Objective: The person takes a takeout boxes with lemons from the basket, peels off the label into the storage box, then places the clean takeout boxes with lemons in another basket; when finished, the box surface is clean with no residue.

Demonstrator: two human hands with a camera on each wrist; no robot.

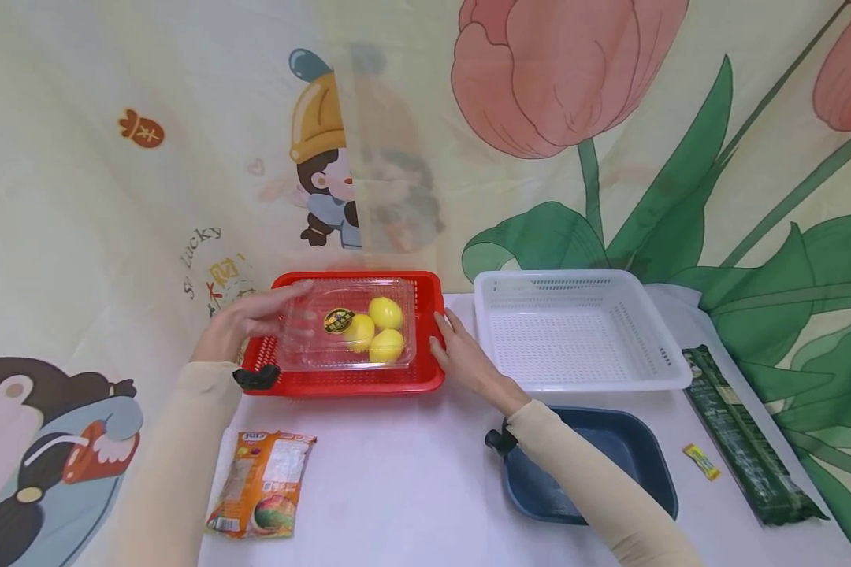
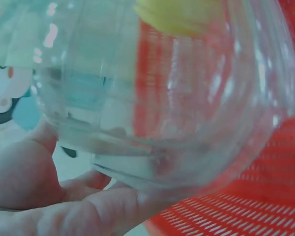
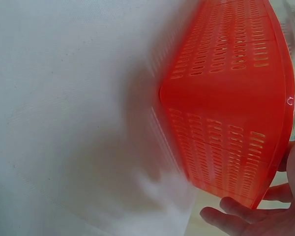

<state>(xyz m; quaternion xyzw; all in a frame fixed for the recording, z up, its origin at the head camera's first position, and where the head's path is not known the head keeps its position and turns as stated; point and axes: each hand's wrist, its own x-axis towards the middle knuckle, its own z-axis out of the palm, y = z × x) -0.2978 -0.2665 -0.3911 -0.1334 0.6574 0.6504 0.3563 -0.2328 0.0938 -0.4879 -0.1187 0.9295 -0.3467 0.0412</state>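
Observation:
My left hand [image 1: 258, 311] grips the left end of a clear plastic fruit box [image 1: 312, 346] with a round dark label. Three yellow lemon-like fruits [image 1: 386, 346] show through its lid. Close up in the left wrist view, the fingers [image 2: 103, 209] pass beneath the box's curved end. The box lies over the opening of a red slotted basket [image 1: 369, 386]. At the basket's right end, my right hand [image 1: 468, 354] touches the rim with fairly straight, spread fingers. The right wrist view shows fingertips [image 3: 231, 204] beside the basket's outer wall [image 3: 226, 93].
A white basket [image 1: 546, 331] stands right of the red one. Under my right forearm sits a dark blue tray [image 1: 631, 449]. An orange snack bag [image 1: 265, 480] lies front left; a small yellow packet [image 1: 702, 462] and a long green package [image 1: 745, 441] lie at the right.

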